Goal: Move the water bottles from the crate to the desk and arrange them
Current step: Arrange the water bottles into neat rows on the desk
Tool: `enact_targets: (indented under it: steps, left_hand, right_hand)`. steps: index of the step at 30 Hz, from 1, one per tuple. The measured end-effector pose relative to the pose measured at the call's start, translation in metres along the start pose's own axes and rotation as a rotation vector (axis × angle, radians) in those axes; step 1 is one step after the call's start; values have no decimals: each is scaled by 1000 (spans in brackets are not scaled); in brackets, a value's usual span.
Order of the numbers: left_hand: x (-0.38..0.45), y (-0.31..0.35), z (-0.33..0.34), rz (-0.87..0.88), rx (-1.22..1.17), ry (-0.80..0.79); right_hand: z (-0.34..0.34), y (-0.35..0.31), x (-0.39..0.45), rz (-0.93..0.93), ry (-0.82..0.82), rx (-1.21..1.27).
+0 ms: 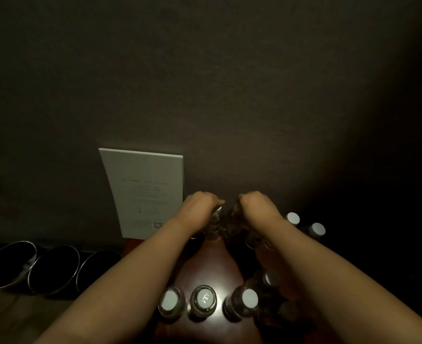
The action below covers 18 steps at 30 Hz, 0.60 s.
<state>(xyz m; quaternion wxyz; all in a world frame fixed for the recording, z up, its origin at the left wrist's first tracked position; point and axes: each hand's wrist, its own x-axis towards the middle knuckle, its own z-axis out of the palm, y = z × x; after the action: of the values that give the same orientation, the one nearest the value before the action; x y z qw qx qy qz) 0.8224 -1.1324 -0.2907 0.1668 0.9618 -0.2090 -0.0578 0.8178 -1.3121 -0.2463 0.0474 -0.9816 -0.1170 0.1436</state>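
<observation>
In dim light, several clear water bottles with white caps stand on a dark reddish desk [212,264]. Three of them form a near row [171,302], [203,301], [248,300]. Two more stand at the far right [293,218], [316,230]. My left hand [200,204] grips the top of a bottle [211,230] at the desk's far edge, near the wall. My right hand [254,203] grips the top of another bottle [229,227] right beside it. Both bottles stand upright, partly hidden by my fingers. No crate is in view.
A white printed card [146,192] leans against the dark wall behind the desk. Three dark round bowls [9,264], [54,269], [95,269] sit in a row on a lower wooden surface to the left. More bottles stand in shadow under my right forearm.
</observation>
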Motion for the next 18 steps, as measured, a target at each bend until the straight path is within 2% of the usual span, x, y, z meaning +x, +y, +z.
enact_targets:
  steps: [6,18]
  left_hand:
    - [3,-4,1,-21,-7,21]
    - [1,-1,1,5,35,32]
  right_hand:
    - [2,-5,1,-5,36,16]
    - [1,0,-1,63,-11,57]
